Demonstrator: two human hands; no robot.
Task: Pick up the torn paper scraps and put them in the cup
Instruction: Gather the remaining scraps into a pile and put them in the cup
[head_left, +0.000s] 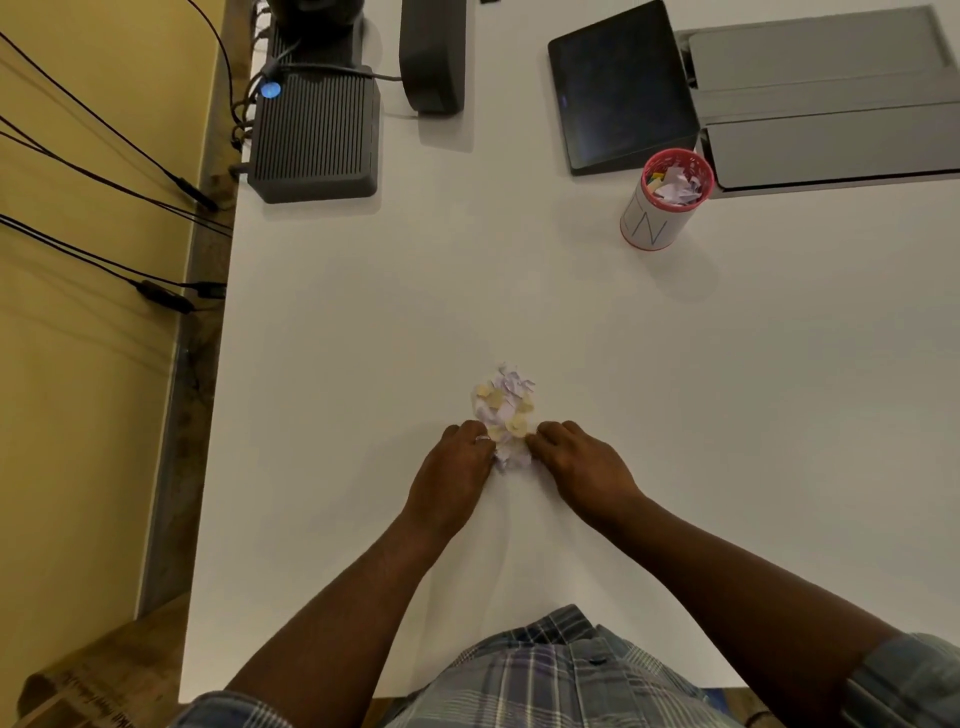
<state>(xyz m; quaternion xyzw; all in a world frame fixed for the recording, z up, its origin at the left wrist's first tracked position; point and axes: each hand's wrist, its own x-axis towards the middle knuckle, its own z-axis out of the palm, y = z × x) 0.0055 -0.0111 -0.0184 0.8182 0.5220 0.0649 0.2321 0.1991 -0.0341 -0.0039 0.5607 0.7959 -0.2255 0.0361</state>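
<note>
A small heap of torn paper scraps (503, 402), white, lilac and pale yellow, lies on the white table (363, 322) in front of me. My left hand (457, 465) presses against the heap's near left side with curled fingers touching the scraps. My right hand (576, 460) does the same from the near right side. Some scraps sit pinched between the two hands. The cup (667, 200), white with a red rim and blue letters, stands far to the right and holds several scraps.
A dark tablet (621, 85) and a grey folded case (831, 104) lie behind the cup. A ribbed grey box (314, 137) with cables and a dark stand (431, 52) sit at the back left. The table's left edge drops to a yellow wall with wires.
</note>
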